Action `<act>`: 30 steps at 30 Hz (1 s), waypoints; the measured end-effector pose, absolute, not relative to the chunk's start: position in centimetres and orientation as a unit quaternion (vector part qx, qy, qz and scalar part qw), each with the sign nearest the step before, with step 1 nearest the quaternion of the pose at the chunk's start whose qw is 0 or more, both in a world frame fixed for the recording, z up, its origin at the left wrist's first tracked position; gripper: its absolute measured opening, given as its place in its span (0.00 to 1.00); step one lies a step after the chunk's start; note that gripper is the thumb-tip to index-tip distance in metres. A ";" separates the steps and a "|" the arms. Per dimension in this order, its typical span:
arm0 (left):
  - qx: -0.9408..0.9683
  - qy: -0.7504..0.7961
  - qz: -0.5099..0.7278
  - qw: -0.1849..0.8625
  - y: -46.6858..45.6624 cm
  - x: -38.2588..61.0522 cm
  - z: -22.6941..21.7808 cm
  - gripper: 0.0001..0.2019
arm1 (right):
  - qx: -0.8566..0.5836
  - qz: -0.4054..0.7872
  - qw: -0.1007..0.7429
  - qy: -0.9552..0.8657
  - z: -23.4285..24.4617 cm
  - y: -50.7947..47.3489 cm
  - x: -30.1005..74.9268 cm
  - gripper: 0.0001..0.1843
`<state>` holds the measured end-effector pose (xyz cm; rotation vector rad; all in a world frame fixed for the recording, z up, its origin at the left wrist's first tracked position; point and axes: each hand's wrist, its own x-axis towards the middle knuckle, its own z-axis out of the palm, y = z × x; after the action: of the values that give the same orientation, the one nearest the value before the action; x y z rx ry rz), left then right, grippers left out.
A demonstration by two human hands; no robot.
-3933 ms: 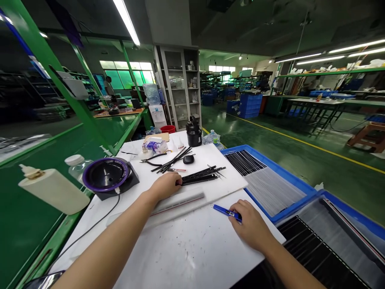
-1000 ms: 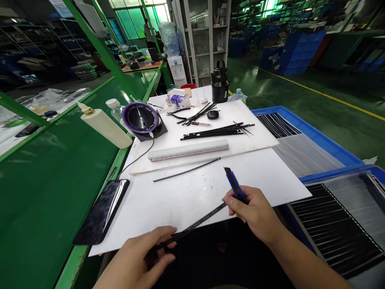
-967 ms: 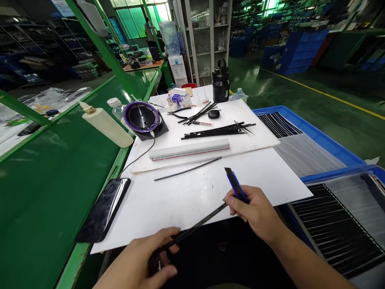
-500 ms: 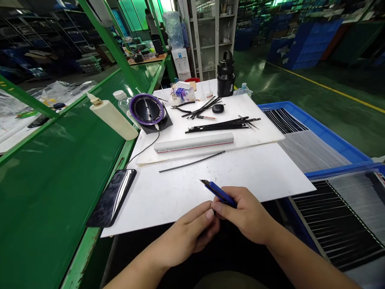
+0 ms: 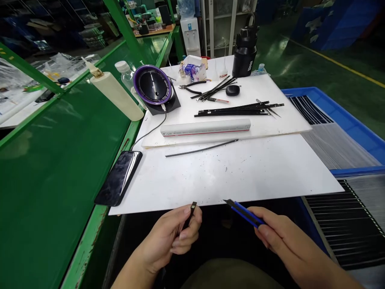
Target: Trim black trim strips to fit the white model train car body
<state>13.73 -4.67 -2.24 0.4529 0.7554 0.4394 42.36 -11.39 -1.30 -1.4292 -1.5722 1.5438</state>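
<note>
My left hand [image 5: 171, 237] pinches a thin black strip [image 5: 191, 210] near its end, just below the front edge of the white board [image 5: 240, 172]; most of the strip is hidden by the fingers. My right hand [image 5: 279, 237] grips a blue utility knife [image 5: 245, 211] whose tip points left toward the strip, a short gap apart. A loose black strip [image 5: 201, 149] lies on the board beyond. Farther back sit a white bar with a red line [image 5: 206, 127] and a bundle of black strips [image 5: 239, 109].
A dark phone [image 5: 118, 177] lies at the board's left edge. A purple-rimmed round device [image 5: 152, 84], a cream bottle [image 5: 116, 94], pliers [image 5: 192, 86] and a black flask [image 5: 246, 50] stand at the back. Blue trays [image 5: 337, 136] with strips sit on the right.
My hands have parted and dropped below the board's front edge. The left hand now holds the strip by its end; the knife has swung lower, pointing left. The view tilted down.
</note>
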 end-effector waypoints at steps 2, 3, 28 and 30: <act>0.210 0.401 0.205 0.868 -5.0 13.8 -2.6 0.14 | -0.525 0.554 0.243 -0.599 -1.7 -11.1 41.3 0.14; 0.211 0.411 0.201 0.864 -5.2 13.8 -2.8 0.15 | -0.526 0.548 0.240 -0.604 -1.9 -10.9 40.7 0.13; 0.392 0.450 0.316 0.737 -7.1 13.6 -3.5 0.17 | -0.567 0.531 0.207 -0.594 -3.9 -12.6 39.8 0.33; 0.409 0.488 0.329 0.698 -7.3 13.5 -3.7 0.20 | -0.561 0.556 0.211 -0.576 -4.1 -12.5 39.9 0.38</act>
<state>13.45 -7.32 -3.71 0.9115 1.0874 0.7331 39.91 -12.48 -4.06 -1.5593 -1.5995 1.5441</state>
